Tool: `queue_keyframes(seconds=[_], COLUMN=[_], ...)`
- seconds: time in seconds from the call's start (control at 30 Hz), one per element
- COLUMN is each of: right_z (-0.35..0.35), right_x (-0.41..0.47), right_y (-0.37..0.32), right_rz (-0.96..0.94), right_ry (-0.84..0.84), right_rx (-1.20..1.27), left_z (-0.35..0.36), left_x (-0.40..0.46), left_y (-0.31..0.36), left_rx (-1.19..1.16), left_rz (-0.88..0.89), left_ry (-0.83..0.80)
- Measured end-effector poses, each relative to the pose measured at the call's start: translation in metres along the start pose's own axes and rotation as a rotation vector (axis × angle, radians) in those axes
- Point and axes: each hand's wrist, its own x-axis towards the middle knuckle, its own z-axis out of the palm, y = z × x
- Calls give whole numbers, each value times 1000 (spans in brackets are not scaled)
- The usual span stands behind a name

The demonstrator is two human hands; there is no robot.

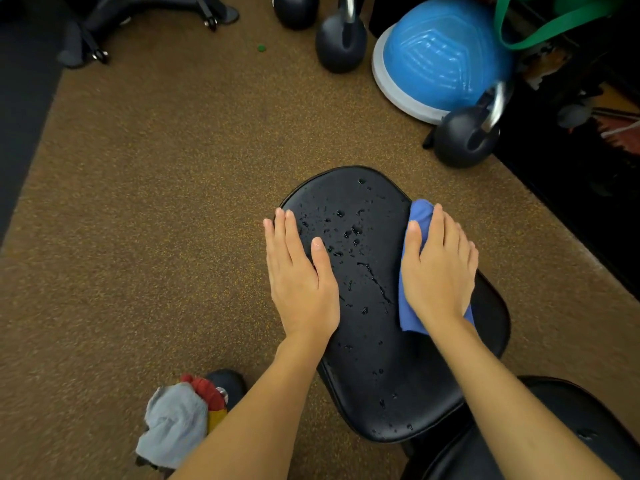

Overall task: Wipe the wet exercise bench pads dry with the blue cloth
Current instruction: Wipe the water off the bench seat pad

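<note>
My right hand [438, 268] lies flat, fingers straight, pressing the blue cloth [415, 271] onto the bench pad [360, 244] at its right edge. My left hand [299, 271] rests flat w/ fingers together on the pad's left edge. Water drops sit btwn both hands. Second pad [554, 427] lower right. Floor: grey rag [173, 424] near left, kettlebells [464, 136] and blue balance dome [440, 53] beyond.

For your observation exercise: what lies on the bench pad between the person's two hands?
In the head view, bare wet pad with water droplets lies between the left hand and the right hand pressing the blue cloth.
</note>
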Motion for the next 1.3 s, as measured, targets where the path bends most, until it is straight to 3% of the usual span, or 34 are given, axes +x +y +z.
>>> queue_keyframes(seconds=[0.37,0.53,0.67,0.77,0.93,1.03,1.17,1.3], right_z=[0,4,1,-9,-26,-22,-4,4], right_x=[65,70,45,21,0,3,20,43], right_y=[-52,-59,-74,-65,-22,-9,-22,-49], right_rz=[-124,-376,-559,-522,-264,-101,-157,-226], right_ry=[-121,-125,-254,-343,-88,-94,-107,-88], right_rx=[144,265,398,579,650,547,301,209], left_z=[1,1,1,1,0,0,-1,0], left_x=[1,1,2,1,1,0,0,1], left_y=[-2,-2,-1,0,-1,0,0,-1], left_rx=[15,11,11,2,-24,-27,-30,-16], left_rz=[21,21,21,16,12,8,11,18], left_ry=[3,11,24,18,12,6,8,21])
